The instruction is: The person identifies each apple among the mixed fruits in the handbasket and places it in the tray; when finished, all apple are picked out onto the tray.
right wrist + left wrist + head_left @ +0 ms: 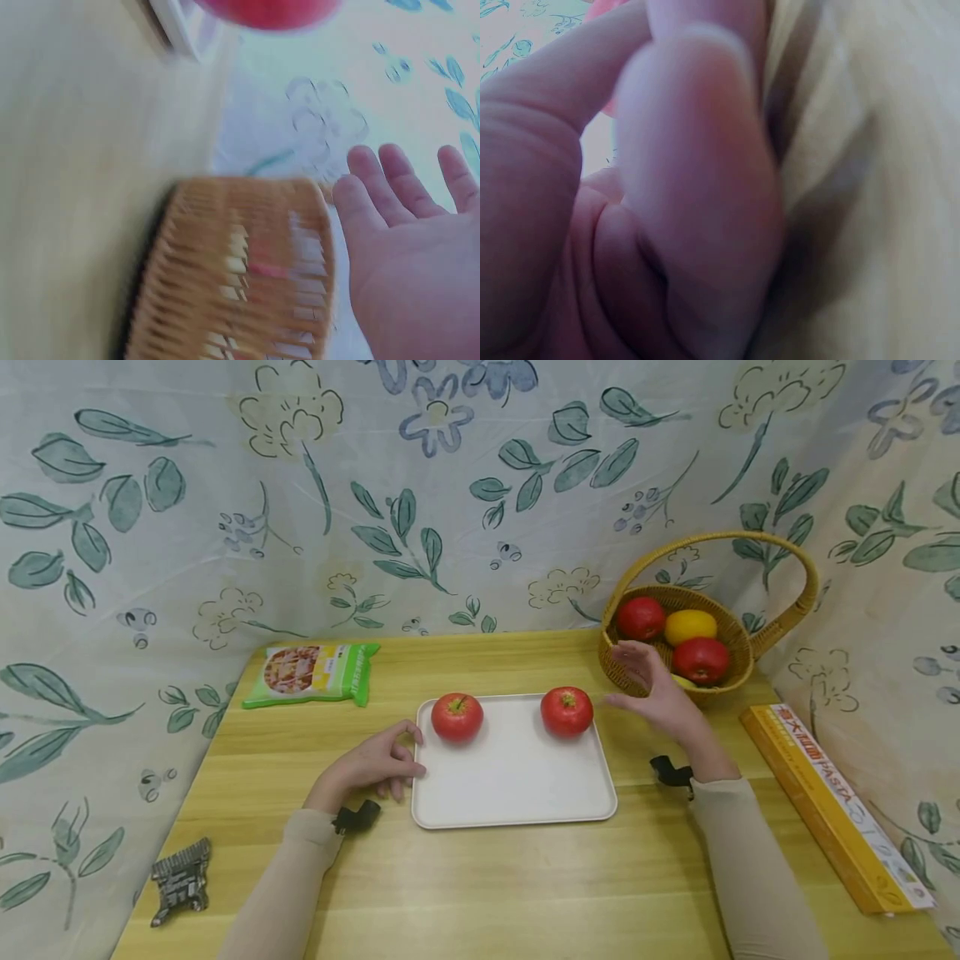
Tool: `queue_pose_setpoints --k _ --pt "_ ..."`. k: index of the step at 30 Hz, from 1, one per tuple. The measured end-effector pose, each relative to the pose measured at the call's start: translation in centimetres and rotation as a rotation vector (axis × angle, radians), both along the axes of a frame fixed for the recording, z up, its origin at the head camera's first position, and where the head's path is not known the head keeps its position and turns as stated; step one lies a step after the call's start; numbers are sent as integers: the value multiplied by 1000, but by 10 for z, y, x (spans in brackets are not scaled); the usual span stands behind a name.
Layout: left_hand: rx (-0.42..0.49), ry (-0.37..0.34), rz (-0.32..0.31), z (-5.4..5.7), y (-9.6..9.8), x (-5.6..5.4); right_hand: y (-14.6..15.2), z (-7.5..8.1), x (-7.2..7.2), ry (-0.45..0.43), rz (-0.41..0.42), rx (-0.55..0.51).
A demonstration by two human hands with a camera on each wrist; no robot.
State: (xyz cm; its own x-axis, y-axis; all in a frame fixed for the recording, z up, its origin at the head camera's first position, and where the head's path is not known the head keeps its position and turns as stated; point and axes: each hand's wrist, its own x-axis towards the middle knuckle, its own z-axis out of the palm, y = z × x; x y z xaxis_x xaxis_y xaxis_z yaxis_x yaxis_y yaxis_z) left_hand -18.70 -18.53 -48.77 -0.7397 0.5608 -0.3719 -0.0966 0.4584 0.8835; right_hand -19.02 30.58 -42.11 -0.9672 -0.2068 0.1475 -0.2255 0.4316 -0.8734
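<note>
A white rectangular tray (517, 785) lies on the wooden table, with a red tomato (457, 717) at its back left and another tomato (567, 712) at its back right. At the tray's left edge, my left hand (375, 760) holds the rim with curled thumb and index finger; its curled fingers (697, 172) fill the left wrist view. My right hand (656, 697) is raised, fingers apart and holding nothing, between the right tomato and the wicker basket (731, 681). In the right wrist view, its fingers (397, 187) show beside the basket's slatted side (225, 285).
In the basket are red round fruits (701, 660) and a yellow one (691, 627); its handle arches high. A pasta box (836, 810) lies along the right edge. A green food packet (311, 674) is at back left, a dark tower-shaped piece (182, 881) at front left. Patterned cloth hangs behind.
</note>
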Motion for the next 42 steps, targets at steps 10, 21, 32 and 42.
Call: queue_pose_setpoints --k 10,21,32,42 --pt "-3 14 -5 -1 -1 0 41 17 1 91 -234 -71" --pt "-9 10 1 -3 -1 0 71 19 -15 27 -459 -128" --pt "-10 8 3 -2 -1 -1 86 16 -27 -54 -534 -105" --pt "-7 0 6 1 0 -1 99 9 -39 -99 -544 -28"
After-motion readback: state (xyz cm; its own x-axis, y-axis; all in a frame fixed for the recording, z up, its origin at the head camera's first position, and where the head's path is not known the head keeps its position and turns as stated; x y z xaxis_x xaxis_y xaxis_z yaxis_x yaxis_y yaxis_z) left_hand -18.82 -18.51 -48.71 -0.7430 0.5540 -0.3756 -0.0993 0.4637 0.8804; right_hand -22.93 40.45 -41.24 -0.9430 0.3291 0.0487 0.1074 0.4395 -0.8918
